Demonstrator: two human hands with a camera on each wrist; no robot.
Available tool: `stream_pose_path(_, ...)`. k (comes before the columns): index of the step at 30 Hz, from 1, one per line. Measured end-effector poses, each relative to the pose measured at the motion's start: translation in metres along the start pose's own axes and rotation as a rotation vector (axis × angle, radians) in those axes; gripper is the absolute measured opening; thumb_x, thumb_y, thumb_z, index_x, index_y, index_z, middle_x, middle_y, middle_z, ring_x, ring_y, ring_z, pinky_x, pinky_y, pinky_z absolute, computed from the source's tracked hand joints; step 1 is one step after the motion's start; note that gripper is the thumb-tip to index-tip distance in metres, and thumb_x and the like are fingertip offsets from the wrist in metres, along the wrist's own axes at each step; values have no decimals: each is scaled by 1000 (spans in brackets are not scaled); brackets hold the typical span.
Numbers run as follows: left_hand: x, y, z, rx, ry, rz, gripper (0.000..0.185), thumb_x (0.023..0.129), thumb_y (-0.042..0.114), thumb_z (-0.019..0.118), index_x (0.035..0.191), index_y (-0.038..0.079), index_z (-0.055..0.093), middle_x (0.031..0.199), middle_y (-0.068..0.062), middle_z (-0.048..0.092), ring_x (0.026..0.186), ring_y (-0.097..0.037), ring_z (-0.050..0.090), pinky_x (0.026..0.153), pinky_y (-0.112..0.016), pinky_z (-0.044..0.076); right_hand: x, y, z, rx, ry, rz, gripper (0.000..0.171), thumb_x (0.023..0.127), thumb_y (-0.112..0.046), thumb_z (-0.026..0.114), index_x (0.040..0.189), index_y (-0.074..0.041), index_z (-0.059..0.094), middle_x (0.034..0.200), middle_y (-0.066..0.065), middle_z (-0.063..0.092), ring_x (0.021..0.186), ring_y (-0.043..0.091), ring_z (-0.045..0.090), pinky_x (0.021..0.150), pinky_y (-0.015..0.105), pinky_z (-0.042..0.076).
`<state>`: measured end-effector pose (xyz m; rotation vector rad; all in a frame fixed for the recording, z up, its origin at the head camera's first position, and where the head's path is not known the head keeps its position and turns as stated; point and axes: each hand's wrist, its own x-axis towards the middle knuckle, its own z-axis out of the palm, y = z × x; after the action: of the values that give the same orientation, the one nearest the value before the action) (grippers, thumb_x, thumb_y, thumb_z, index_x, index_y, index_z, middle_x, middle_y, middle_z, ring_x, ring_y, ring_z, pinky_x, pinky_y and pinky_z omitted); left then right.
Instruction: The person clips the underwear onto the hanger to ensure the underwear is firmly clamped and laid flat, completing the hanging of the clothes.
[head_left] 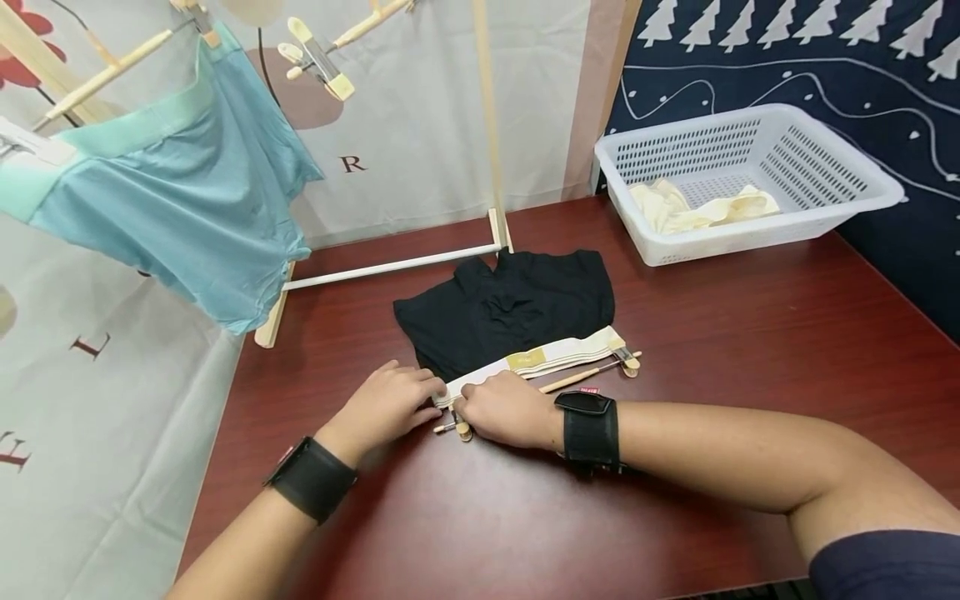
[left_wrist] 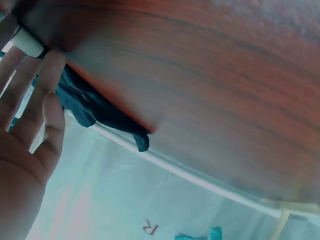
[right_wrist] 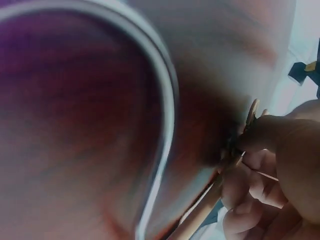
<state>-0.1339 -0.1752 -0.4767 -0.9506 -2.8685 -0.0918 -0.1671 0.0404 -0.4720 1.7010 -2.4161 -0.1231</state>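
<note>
Pinching wooden clip, ribbed waistband

The garment lies mid-frame on the table, both hands at its lower edge; the basket sits upper right, the drying rack behind, upper left

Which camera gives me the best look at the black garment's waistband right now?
The head view: the waistband lies in full along the garment's near edge. The left wrist view shows only a white end of it by the fingers; the right wrist view shows none.
</note>
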Motion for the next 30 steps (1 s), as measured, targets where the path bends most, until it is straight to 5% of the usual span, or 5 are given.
stream_pose_path(7, 4, 6, 3, 141, 91, 94, 20, 86, 16, 72, 70, 14, 59, 60, 3, 56, 54, -14, 52, 57, -29, 36, 1, 3, -2, 72, 0, 0, 5, 83, -16, 66, 88, -17, 65, 71, -4, 65, 57, 17, 63, 48, 35, 48)
stream_pose_path(12, 5, 6, 2, 121, 84, 85, 25, 82, 20, 78, 70, 14, 58, 60, 3, 56, 55, -12, 53, 58, -29, 37, 2, 3, -2, 73, -2, -27, 14, 86, -25, 67, 96, -17, 61, 70, -3, 62, 55, 17, 60, 48, 33, 46)
stream_pose_path(16, 6, 5, -1, 93, 62, 91, 25, 84, 21, 78, 69, 15, 58, 60, 3, 57, 56, -12, 55, 59, -30, 40, 3, 1, 0, 2, 88, -62, 13, 85, -28, 65, 89, -17, 59, 64, -4, 59, 50, 17, 57, 45, 31, 43)
stream_pose_path(21, 6, 7, -2, 183, 54, 126, 23, 82, 17, 75, 68, 14, 57, 60, 2, 58, 57, -15, 58, 59, -29, 40, 3, -2, 4, -55, 199, -84, 13, 84, -26, 61, 74, -19, 57, 57, -5, 55, 45, 12, 53, 39, 31, 40)
stream_pose_path(30, 8, 11, 8, 193, 115, 48, 23, 70, 9, 79, 71, 13, 57, 64, 1, 59, 59, -16, 59, 58, -31, 43, 5, 3, -3, -46, 190, -68, 17, 87, -30, 63, 76, -17, 60, 60, -3, 56, 50, 14, 56, 43, 31, 43)
